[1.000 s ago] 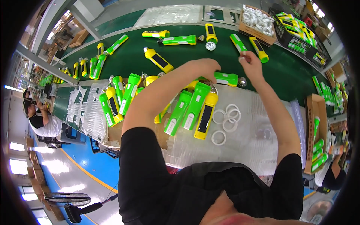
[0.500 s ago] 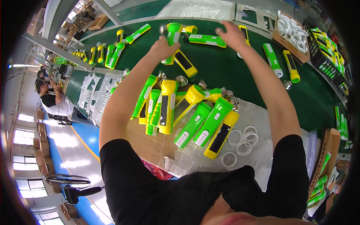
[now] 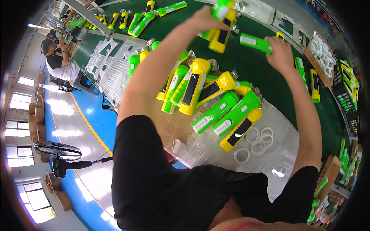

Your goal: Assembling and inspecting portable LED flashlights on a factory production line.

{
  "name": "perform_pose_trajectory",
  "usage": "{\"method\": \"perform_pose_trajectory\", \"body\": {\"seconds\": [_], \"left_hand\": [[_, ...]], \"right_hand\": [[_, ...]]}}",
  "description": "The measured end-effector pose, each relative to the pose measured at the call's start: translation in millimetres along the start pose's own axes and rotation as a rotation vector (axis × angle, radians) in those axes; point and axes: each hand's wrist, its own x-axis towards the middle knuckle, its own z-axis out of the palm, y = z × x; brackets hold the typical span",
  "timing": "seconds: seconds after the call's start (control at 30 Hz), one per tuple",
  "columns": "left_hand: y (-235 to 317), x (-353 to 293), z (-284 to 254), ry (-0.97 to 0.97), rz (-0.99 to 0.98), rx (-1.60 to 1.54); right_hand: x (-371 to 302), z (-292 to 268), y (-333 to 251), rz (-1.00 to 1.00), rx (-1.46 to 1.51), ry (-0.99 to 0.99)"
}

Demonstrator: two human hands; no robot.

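While a dark green work surface (image 3: 250, 68) extends beneath the left hand (image 3: 204, 21) and the right hand (image 3: 281, 56), a carton (image 3: 316, 68) of white rings stands just to the right of the latter, and a cluster of green and yellow flashlights (image 3: 212, 91) lies between the hands, nearer the body. Held apart, the left clasps a green flashlight (image 3: 220, 10) against a yellow one (image 3: 222, 35), whether gripping both cannot be told, and the right grasps another green flashlight (image 3: 254, 42) by its end; loose rings (image 3: 259, 139) lie bodyward of the right hand.

cardboard boxes (image 3: 39, 112) stand along a windowed wall (image 3: 29, 171).
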Motion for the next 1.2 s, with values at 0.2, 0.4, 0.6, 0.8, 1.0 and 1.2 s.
{"method": "perform_pose_trajectory", "body": {"seconds": [0.2, 0.4, 0.6, 0.8, 1.0, 1.2], "left_hand": [[-58.9, -106.8, -127.5, 0.005, 0.131, -0.165], [-162.1, -148.7, -122.1, -0.034, -0.165, 0.082], [-183.7, -157.6, -82.4, 0.359, -0.09, 0.204], [-142.1, -144.2, -87.2, 0.581, 0.181, 0.287], [-37.8, -17.5, -3.3, 0.226, 0.6, 0.428], [-42.9, 132.2, 51.6, 0.027, 0.53, 0.95]], "right_hand": [[-11.9, -75.1, -64.3, -0.458, 0.303, 0.235], [-28.7, -57.9, -135.8, -0.755, 0.371, -0.069], [-58.3, -45.3, -132.8, -0.63, 0.343, -0.039], [-93.2, -43.3, -32.5, -0.138, 0.391, 0.117], [-112.1, -4.7, 163.0, 0.755, -0.217, 0.102], [-154.1, 4.6, 289.4, 1.068, 0.213, 0.006]]}}
